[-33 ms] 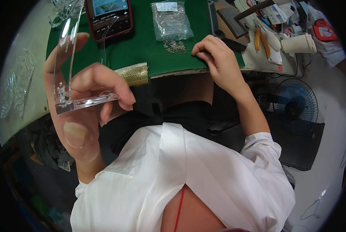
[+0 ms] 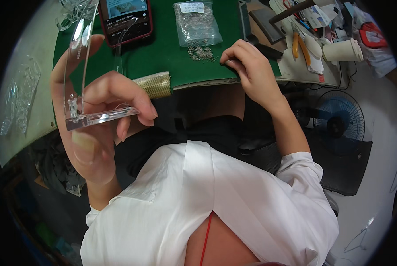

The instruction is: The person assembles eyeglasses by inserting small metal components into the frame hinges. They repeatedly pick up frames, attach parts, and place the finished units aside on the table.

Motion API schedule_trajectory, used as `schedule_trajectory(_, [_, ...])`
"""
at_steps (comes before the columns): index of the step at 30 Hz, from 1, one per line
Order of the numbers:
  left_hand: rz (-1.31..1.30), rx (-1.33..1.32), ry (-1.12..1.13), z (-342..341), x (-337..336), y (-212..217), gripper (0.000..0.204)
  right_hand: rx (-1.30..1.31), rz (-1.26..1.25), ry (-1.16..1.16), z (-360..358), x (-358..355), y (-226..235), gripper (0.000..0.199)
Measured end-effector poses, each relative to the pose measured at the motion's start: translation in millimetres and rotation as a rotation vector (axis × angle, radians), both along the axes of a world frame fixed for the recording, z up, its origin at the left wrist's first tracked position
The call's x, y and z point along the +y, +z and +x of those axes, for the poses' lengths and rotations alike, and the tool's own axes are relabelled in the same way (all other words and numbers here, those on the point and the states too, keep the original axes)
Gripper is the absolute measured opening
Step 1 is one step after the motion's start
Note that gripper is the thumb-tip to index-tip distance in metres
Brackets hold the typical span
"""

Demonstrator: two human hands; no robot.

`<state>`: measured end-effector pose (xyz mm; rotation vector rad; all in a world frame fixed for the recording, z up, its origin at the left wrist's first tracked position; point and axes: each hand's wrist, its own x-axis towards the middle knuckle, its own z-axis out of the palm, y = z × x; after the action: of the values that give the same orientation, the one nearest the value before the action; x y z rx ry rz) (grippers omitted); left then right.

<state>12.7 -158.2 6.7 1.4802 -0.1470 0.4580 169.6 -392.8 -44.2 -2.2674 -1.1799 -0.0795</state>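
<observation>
My left hand [image 2: 92, 153] is raised over the near left edge of the green mat, closed around a clear plastic eyeglass frame [image 2: 105, 117]. One transparent temple [image 2: 79, 48] stands up from the hinge, with the thumb behind it. A second thin clear temple [image 2: 120, 55] shows beyond the fingers. My right hand [image 2: 251, 66] rests at the mat's front edge, thumb and forefinger pinched together; whatever is between them is too small to make out. Just left of those fingertips lies a pile of tiny metal screws [image 2: 202, 53], spilling from a clear plastic bag [image 2: 198, 29].
A phone [image 2: 125, 22] lies on the green mat [image 2: 163, 53]. A gold mesh-patterned roll [image 2: 156, 85] sits at the front edge. More clear plastic parts [image 2: 23, 95] are at left. Orange-handled pliers [image 2: 300, 46], a hammer [image 2: 291, 12] and a white cup [image 2: 344, 50] are at right.
My left hand and the eyeglass frame have shifted very slightly to the right. The right hand has stayed in place.
</observation>
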Motion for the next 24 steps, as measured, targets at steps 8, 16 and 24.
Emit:
schedule_trajectory(8, [0.045,0.096,0.073,3,-11,5,0.094,-0.022,-0.047,0.026,2,3,3,0.012])
schedule_trajectory(16, [0.010,-0.022,0.002,21,-34,4,0.094,-0.036,0.018,-0.008,4,4,1,0.008])
schedule_trajectory(24, [0.126,0.083,-0.444,51,-58,-4,0.064,-0.269,0.418,0.385,-7,10,94,0.021])
